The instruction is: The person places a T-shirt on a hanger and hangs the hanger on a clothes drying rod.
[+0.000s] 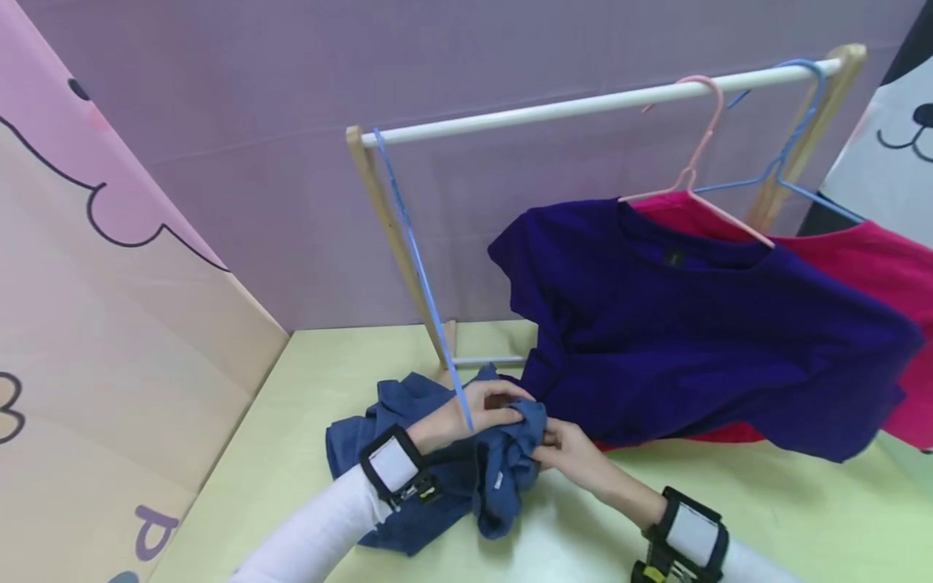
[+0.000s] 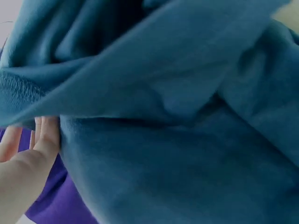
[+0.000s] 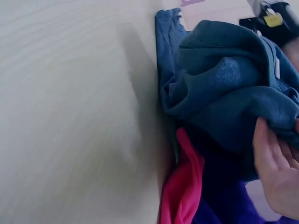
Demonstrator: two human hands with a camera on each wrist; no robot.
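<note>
A crumpled blue shirt (image 1: 452, 478) with a small white tag lies bunched on the table, its upper part lifted. My left hand (image 1: 484, 409) pinches a gathered fold of it from the left. On the other side my right hand (image 1: 576, 460) holds the same bunch between thumb and fingers. In the left wrist view, fabric (image 2: 177, 84) fills most of the picture and covers some fingertips. Folds of the shirt (image 3: 224, 88) also hide part of the fingers in the right wrist view. A blue hanger (image 1: 419, 259) hangs from the rack's left end, crossing in front of my left wrist.
A clothes rack with a white bar (image 1: 554, 109) and wooden posts stands behind. A purple T-shirt (image 1: 700, 340) hangs on a pink hanger (image 1: 705, 134), close to my right hand. Behind it a pink shirt (image 1: 896, 267) hangs on another blue hanger (image 1: 802, 129). Printed cloth (image 1: 109, 267) borders the left.
</note>
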